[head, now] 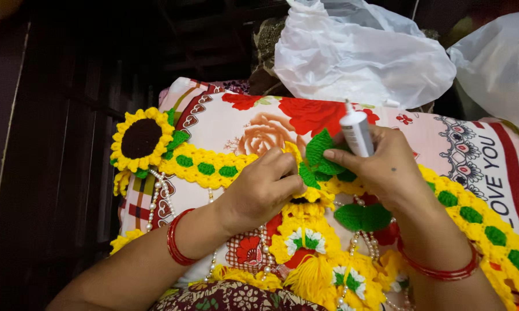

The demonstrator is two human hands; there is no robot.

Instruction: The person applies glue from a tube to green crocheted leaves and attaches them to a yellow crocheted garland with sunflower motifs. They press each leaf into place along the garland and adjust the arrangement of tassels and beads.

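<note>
Two hands meet over the middle of the work, almost touching. The right hand (pixel 389 167) is curled around a small white glue tube (pixel 356 133), gripping it low in the fist so the tube stands nearly upright, its capped nozzle pointing up and a little away from the person. The same hand's forefinger and thumb reach leftward and pinch the edge of a green crocheted leaf (pixel 321 152). The left hand (pixel 262 190) lies knuckles-up just beside it, fingers folded down onto the yellow crochet, with the fingertips tucked under at the leaf's lower edge; whether they actually clamp the leaf I cannot tell, since the knuckles hide them.

So the leaf sits right between the two hands, slightly nearer the right one, which has it by its upper side. Its long axis runs on a slant, from lower left up toward the tube.

All of it rests on a yellow crocheted garland (pixel 213 167) dotted with green, draped across a floral pillow (pixel 253 124). A crocheted sunflower (pixel 141 138) with a dark centre caps the garland's far left end, well apart from the hands, and strings of pearl beads (pixel 158 196) hang below it. Another pair of green leaves (pixel 363 217) lies just under the right wrist. White plastic bags (pixel 357 57) sit behind the pillow.
</note>
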